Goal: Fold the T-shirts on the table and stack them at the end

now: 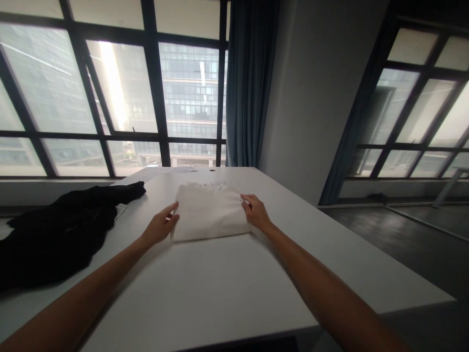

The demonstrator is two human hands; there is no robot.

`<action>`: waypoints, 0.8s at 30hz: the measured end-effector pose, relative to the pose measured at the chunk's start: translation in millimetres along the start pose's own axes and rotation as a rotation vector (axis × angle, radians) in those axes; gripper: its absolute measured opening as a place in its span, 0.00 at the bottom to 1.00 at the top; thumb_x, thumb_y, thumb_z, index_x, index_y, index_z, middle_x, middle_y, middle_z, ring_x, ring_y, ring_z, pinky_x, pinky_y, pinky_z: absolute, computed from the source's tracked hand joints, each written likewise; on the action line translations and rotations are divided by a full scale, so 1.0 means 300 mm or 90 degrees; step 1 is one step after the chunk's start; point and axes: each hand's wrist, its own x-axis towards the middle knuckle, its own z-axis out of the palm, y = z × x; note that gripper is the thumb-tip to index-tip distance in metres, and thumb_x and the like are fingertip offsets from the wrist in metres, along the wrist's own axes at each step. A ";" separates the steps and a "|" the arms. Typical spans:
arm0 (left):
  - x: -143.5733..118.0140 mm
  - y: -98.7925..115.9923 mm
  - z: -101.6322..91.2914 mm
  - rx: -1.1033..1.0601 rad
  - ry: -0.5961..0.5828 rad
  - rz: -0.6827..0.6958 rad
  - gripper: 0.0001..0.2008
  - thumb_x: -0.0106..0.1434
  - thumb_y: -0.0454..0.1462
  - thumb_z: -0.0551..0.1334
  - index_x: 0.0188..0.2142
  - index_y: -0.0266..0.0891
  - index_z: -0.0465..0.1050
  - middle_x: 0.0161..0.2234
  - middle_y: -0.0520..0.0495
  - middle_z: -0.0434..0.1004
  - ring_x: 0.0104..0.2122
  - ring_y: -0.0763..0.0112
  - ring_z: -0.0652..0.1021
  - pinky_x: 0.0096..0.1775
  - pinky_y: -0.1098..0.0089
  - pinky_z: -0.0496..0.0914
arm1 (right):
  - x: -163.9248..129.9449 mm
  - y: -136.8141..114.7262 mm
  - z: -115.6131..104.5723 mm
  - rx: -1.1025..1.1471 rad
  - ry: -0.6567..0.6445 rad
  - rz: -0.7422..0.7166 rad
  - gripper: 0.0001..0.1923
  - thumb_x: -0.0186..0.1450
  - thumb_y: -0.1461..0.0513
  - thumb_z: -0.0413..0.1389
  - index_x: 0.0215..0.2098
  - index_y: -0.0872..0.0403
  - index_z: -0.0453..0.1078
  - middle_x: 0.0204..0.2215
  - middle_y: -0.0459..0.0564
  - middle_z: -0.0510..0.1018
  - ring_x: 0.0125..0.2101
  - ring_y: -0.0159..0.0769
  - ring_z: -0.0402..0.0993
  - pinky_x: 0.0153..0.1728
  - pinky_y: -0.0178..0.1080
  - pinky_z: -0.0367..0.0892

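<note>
A white folded shirt (210, 212) lies as a flat, roughly rectangular bundle on the white table, with a few wrinkles along its far edge. My left hand (160, 226) grips its left side, with the thumb and fingers at the fold. On the opposite side, my right hand (255, 211) holds the right edge between thumb and fingers. The fingertips under the cloth are partly hidden.
Black clothing (73, 230) is heaped on the table's left side. A thin white sheet-like item (179, 170) lies at the far end of the table (227, 288). Windows, a blue curtain (249, 88) and a wall stand beyond; floor shows at right.
</note>
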 end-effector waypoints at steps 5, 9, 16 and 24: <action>-0.011 -0.043 0.014 0.093 -0.119 -0.078 0.42 0.57 0.57 0.56 0.63 0.32 0.62 0.44 0.36 0.80 0.32 0.59 0.79 0.36 0.63 0.72 | -0.015 0.052 0.015 -0.063 -0.162 0.136 0.28 0.70 0.53 0.52 0.64 0.58 0.62 0.56 0.63 0.70 0.45 0.41 0.73 0.52 0.41 0.64; -0.035 -0.038 -0.012 0.139 -0.148 -0.061 0.37 0.54 0.59 0.58 0.56 0.37 0.71 0.43 0.39 0.80 0.34 0.59 0.79 0.38 0.65 0.72 | -0.044 0.057 -0.032 -0.071 -0.255 0.230 0.32 0.61 0.50 0.63 0.58 0.58 0.67 0.36 0.56 0.79 0.36 0.41 0.75 0.40 0.38 0.66; -0.060 -0.002 -0.020 0.137 -0.207 -0.071 0.28 0.55 0.53 0.57 0.48 0.38 0.75 0.31 0.46 0.80 0.30 0.63 0.78 0.35 0.67 0.70 | -0.058 0.029 -0.042 -0.001 -0.272 0.250 0.24 0.58 0.62 0.63 0.53 0.59 0.69 0.24 0.44 0.74 0.24 0.30 0.69 0.28 0.33 0.61; -0.057 -0.014 -0.002 0.012 -0.100 -0.017 0.22 0.55 0.52 0.58 0.42 0.40 0.76 0.33 0.48 0.78 0.28 0.66 0.77 0.34 0.67 0.70 | -0.054 0.013 -0.042 0.162 -0.226 0.228 0.17 0.57 0.67 0.59 0.45 0.59 0.69 0.22 0.39 0.67 0.22 0.26 0.63 0.24 0.30 0.61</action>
